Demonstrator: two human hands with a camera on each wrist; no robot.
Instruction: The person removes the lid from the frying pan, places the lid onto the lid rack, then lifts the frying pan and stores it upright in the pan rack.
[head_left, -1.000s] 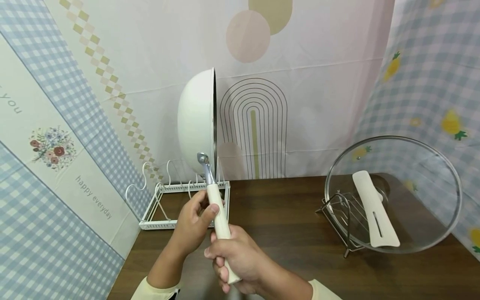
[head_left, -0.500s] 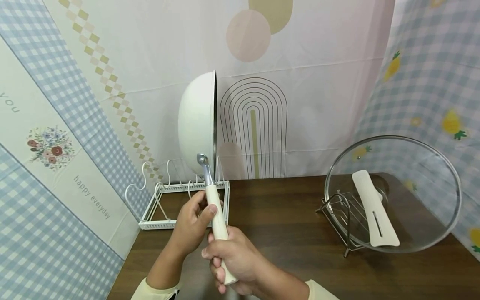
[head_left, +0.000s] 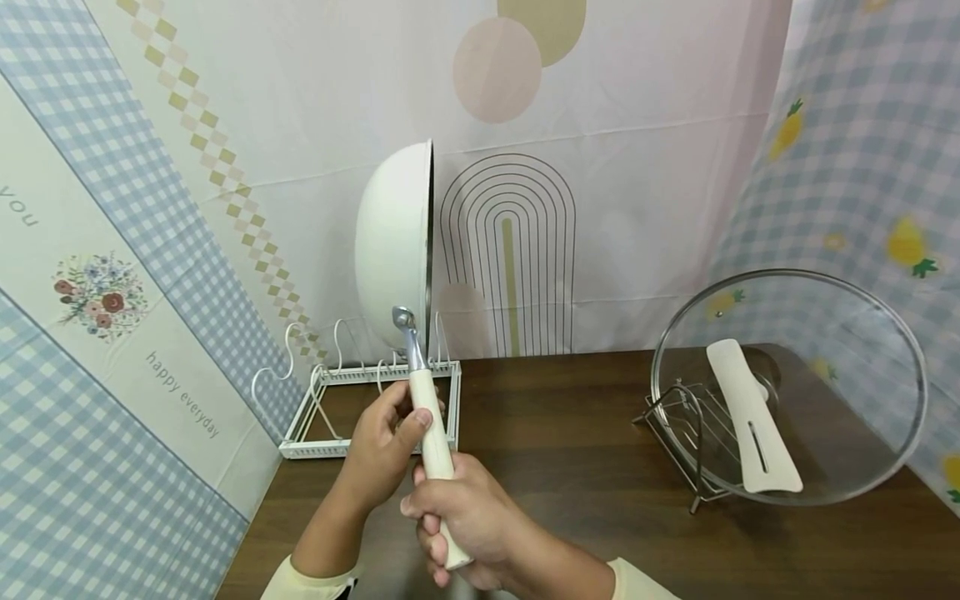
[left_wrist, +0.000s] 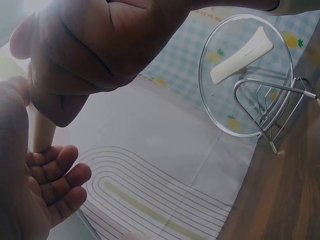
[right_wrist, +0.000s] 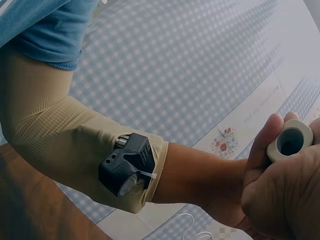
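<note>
A white deep frying pan (head_left: 392, 242) stands on edge in the head view, its dark inside turned to the right. Its cream handle (head_left: 431, 433) slants down toward me from a silver bracket. My left hand (head_left: 384, 446) holds the handle's upper part, thumb on top and fingers behind. Lower down, my right hand (head_left: 468, 521) grips it near its end. Below and behind the pan is a white wire rack (head_left: 318, 450) with curved dividers; the pan's lower edge overlaps its back part in this view. The right wrist view shows the handle's hollow end (right_wrist: 291, 142) poking out of the fist.
At the right, a large glass lid (head_left: 832, 400) with a cream grip (head_left: 753, 425) leans in a small metal wire stand (head_left: 697, 454). Both stand on the brown wooden table (head_left: 555, 433). Patterned cloth (head_left: 637, 208) hangs at the back and on both sides.
The handle and my right hand have shifted slightly left, and the handle stands a little steeper. Both hands keep their hold on it. Rack and lid stay put.
</note>
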